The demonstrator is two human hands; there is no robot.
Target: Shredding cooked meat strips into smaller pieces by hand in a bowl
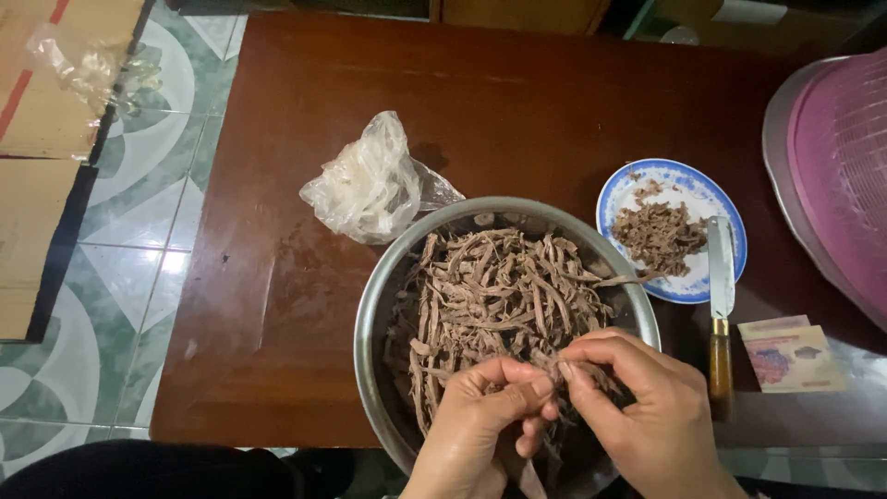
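Two hands work low in the head view, both cut off at the wrist by the bottom edge, so nothing of the arms shows. The left hand [476, 425] and the right hand [637, 407] meet over the near side of a round metal bowl [370, 305], fingertips pinched together on one brown strip [552, 368] held between them; the fingers are curled in tight, and how much of the strip runs under the palms I cannot tell. The bowl is heaped with many more brown strips [499, 286], long, thin and tangled; what they are made of is hard to make out. The bowl's near rim is lost behind the hands and the picture's edge. Just behind the bowl, touching its far left rim, lies a crumpled clear plastic bag [365, 185]. To the right, a blue-and-white plate [707, 199] holds a small pile of brown bits [658, 236], and a knife [721, 305] with a wooden handle rests with its blade across the plate's right edge. Near the handle lie some paper notes [790, 356]. A pink plastic mesh cover [836, 176] is cut off at the right edge. All of this sits on a dark reddish-brown wooden table [277, 305]; left of it is a tiled floor [139, 249] in green and white curves, with flat cardboard [37, 166] at the far left.
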